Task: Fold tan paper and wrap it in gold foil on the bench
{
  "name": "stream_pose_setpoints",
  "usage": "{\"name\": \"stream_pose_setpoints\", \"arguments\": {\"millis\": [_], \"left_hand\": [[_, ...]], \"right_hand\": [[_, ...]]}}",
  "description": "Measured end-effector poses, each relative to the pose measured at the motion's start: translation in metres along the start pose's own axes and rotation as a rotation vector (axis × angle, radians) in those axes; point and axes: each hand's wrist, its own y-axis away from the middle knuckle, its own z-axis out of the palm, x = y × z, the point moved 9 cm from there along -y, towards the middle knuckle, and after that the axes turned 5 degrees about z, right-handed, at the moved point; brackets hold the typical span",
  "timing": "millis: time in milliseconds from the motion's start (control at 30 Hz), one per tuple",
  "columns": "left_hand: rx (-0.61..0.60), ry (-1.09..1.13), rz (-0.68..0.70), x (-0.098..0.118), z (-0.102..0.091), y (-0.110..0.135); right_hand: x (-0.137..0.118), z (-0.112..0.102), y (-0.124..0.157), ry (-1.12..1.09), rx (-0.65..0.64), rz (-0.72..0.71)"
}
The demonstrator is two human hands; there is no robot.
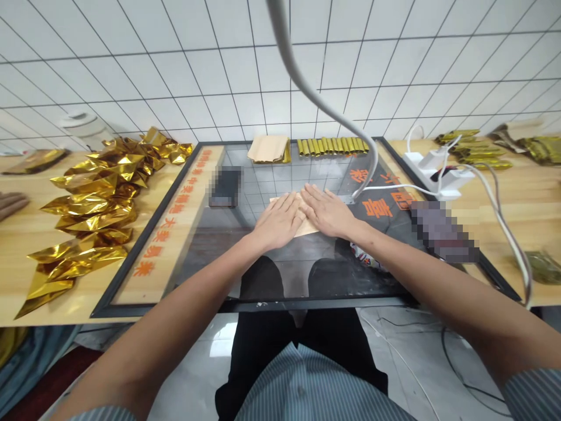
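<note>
Both palms press down on a piece of tan paper [309, 229] at the middle of a black-framed glass panel. My left hand [280, 217] lies flat with its fingers stretched forward, covering the paper's left part. My right hand [326, 209] rests just beside it, fingers also extended, and the fingertips of the two nearly meet. Most of the paper is hidden under them. Beyond the hands sits a small stack of tan paper with gold undersides [268, 148]. To its right stretches a row of small gold paper rolls [333, 147].
Folded gold foil pieces [96, 204] pile up on the left. A dark, pixelated object [225, 186] lies on the glass panel [201, 275]. A white power strip [438, 172] with cables stands at right, near another blurred object [445, 231]. A thick grey cable [307, 88] hangs ahead. Another person's hand [12, 204] shows at far left.
</note>
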Motion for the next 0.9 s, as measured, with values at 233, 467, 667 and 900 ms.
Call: {"name": "stream_pose_setpoints", "arguments": {"millis": [233,467,667,900], "left_hand": [[0.0,-0.025,-0.025,0.0013,-0.0032,0.0036],[0.033,-0.055,-0.019,-0.0002,0.0,0.0015],[0.057,-0.074,-0.008,-0.0016,0.002,0.0011],[0.078,-0.084,-0.008,-0.0003,0.0017,0.0035]], "right_hand": [[-0.0004,0.0034,-0.0016,0.006,0.001,0.016],[-0.0004,0.0024,-0.001,0.017,0.003,0.024],[-0.001,-0.0002,0.0003,0.011,0.013,0.033],[-0.0027,-0.0029,0.004,-0.006,0.007,0.012]]}}
